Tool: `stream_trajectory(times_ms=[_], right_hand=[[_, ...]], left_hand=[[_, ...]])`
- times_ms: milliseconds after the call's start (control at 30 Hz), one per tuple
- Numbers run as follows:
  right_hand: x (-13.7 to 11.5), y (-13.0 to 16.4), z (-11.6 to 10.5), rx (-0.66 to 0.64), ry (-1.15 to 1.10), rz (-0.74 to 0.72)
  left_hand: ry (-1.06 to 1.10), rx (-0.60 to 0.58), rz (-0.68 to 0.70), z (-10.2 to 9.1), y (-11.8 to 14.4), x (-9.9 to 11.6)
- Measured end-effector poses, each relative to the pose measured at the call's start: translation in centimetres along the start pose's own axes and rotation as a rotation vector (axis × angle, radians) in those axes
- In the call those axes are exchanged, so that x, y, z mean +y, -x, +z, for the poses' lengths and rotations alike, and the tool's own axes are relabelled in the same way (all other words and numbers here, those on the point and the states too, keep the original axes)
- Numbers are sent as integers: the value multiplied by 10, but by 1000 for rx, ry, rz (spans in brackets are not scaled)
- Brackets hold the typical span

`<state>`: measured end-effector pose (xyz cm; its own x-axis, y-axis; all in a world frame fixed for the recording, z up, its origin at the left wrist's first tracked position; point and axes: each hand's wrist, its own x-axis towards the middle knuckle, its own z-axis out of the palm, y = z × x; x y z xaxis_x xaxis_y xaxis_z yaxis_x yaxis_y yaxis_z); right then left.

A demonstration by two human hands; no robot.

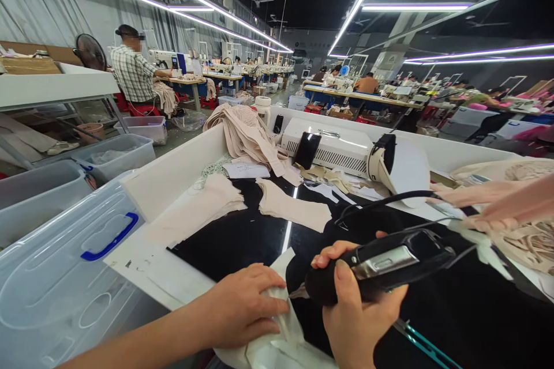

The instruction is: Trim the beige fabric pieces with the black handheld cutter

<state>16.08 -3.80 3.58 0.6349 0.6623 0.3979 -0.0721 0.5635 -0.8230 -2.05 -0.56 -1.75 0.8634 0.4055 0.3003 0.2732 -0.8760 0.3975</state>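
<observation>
Cream fabric piece [277, 334] lay at the black counter's [242, 236] near edge, pinned flat by the left hand [242, 305]. Right hand [355, 323] gripped a corded black cutting tool [381, 265], tip at the cloth; trimming seemed underway, needing steady guidance. Beyond lay stacked beige pieces [246, 132].

Black handheld tool [381, 265] and pale fabric piece [281, 323] on your dark worktop.
Your tool lies nearly level, silver plate on its side, black cord trailing right, rounded nose meeting the fabric. The whitish fabric lies flat at the near edge, partly overhanging.
</observation>
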Motion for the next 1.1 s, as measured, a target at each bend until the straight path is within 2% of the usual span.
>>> stream_trajectory(times_ms=[200, 367, 467, 533, 633, 700, 800, 900, 1100], right_hand=[[2, 1, 2, 6, 8, 1], [-2, 2, -4, -11, 34, 0], [-4, 4, -10, -32, 44, 8], [-5, 4, -12, -40, 40, 4], [-4, 4, -13, -49, 38, -19], [-4, 4, -13, -55, 40, -40], [-3, 4, -12, -61, 33, -57], [-3, 5, -12, -64, 20, -61], [-5, 6, -10, -70, 40, -43]], left_hand=[[11, -5, -26, 0, 0, 4], [-84, -22, -54, 14, 9, 20], [-146, 29, -23, 18, 14, 31], [-129, 71, -29, 13, 11, 33], [-58, 91, -24, -1, -1, 24], [5, 69, 39, -9, -11, 12], [75, 41, 128, -13, -21, -9], [80, 15, 157, -13, -24, -23], [42, -27, 147, -18, -18, -27]])
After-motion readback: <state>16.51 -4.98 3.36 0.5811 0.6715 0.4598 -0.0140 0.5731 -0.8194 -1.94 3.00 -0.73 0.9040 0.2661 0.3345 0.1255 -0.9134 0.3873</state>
